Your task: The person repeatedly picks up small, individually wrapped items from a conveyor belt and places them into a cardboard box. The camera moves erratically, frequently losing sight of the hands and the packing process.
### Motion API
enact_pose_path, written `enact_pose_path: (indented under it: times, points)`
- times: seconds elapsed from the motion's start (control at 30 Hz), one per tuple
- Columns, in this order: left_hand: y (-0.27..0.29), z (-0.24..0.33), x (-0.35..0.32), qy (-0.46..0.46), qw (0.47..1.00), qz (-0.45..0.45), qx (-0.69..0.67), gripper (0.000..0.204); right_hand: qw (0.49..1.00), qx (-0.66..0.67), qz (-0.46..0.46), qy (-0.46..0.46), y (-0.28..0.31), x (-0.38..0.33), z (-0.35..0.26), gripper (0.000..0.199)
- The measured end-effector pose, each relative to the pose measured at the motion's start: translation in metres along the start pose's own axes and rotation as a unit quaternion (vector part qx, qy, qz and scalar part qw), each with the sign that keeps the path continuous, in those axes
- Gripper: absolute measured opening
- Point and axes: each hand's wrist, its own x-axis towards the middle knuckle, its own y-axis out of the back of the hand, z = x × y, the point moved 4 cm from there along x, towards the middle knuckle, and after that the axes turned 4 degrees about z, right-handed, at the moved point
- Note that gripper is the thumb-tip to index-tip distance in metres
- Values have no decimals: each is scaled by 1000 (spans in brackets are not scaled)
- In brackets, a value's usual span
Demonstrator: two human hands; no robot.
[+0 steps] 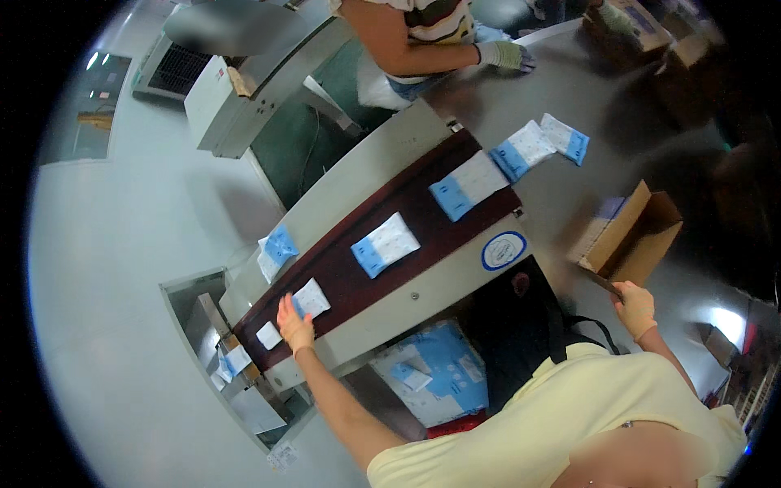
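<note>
Workroom: a pale wall (114, 285) stands beyond the left end of the conveyor belt (423, 209), a dark red-brown belt between light side rails; a grey metal table (553, 85) adjoins its right end, apparently to receive what comes off.
Packs on belt: three blue-and-white soft packs, the leftmost pack (314, 297), the middle pack (389, 242) and the rightmost pack (470, 185), lie flat and apart, a spacing that likely lets each be handled singly; a small white packet (269, 335) lies near the belt's left end.
Packs off belt: two overlapping packs (525, 149) rest just past the belt's right end; a loose pack (277, 250) leans on the far rail, seemingly outside the row.
Left hand: the left hand (295, 327) reaches over the belt to the leftmost pack, fingers extended and unclenched, perhaps to steer it; firm contact cannot be told.
Right hand: the right hand (636, 311) grasps the near edge of an open cardboard box (643, 240), right of the belt's right end, probably to steady it; its contents cannot be told.
Co-worker: a gloved hand (504, 57) rests on the table, beyond the belt's right end.
Under-belt storage: a large blue-and-white package (450, 350) sits below the belt's near side, presumably out of the way.
</note>
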Motion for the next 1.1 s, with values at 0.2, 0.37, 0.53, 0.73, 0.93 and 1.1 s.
enact_pose_path:
  times: [0.2,0.37,0.53,0.73,0.93,1.1]
  points:
    - [-12,45,30,-120,990,-56,-52,55,999,-23,-4,32,-2,12,0,24]
    - [3,58,35,-164,975,128,-83,84,999,-25,24,34,-18,10,10,26]
    - [-7,-12,44,-113,992,-42,-23,84,995,-18,60,78,-14,17,14,21]
    - [-18,52,41,-150,982,-106,-41,40,993,-59,52,91,-8,30,7,20]
    - [19,-59,39,-138,990,-28,16,40,997,-36,45,60,0,27,-8,20]
    - [-3,-42,42,-70,997,-37,-26,56,995,-23,54,79,4,44,-15,19]
